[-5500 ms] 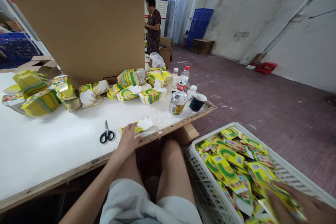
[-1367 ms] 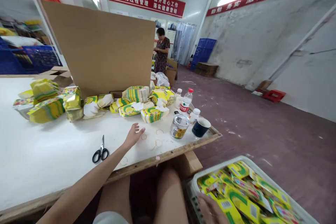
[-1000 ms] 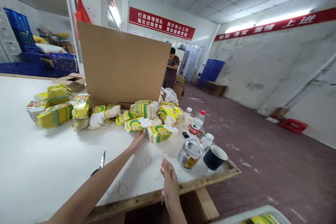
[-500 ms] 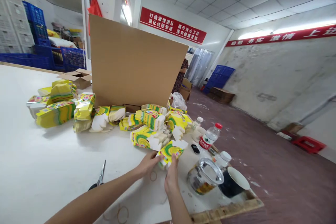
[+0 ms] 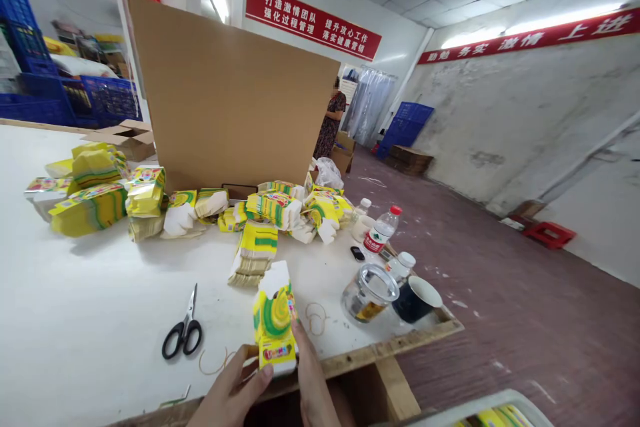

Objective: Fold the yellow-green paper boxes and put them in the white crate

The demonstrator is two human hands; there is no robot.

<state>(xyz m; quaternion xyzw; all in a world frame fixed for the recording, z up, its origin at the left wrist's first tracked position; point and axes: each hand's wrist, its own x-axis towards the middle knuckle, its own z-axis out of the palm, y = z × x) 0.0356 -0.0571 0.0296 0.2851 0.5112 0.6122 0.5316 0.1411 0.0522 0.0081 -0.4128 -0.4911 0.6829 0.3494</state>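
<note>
A yellow, green and white printed carton (image 5: 276, 313) stands near the table's front edge, its white flap pointing away from me. My left hand (image 5: 239, 383) grips its lower left corner, thumb on the front. Along the right side, my right hand (image 5: 314, 373) presses its fingers against it. Whether this is one carton or a stack of flat ones, I cannot tell. Just beyond lies a fanned bundle of similar cartons (image 5: 255, 250). Black-handled scissors (image 5: 186, 328) rest to the left, and thin rubber bands (image 5: 316, 319) lie right of the carton.
More carton bundles (image 5: 90, 210) line the table below a large cardboard sheet (image 5: 235, 100). On the right stand a clear jar (image 5: 367, 297), a dark mug (image 5: 417, 300) and a red-capped bottle (image 5: 383, 230). A bin (image 5: 530, 407) sits at lower right. A person (image 5: 331, 123) stands behind.
Both hands have drawn the carton back toward the table's front edge and turned it upright. The bundle beyond it now lies differently. The view has shifted, showing the scissors fully and a bin.
</note>
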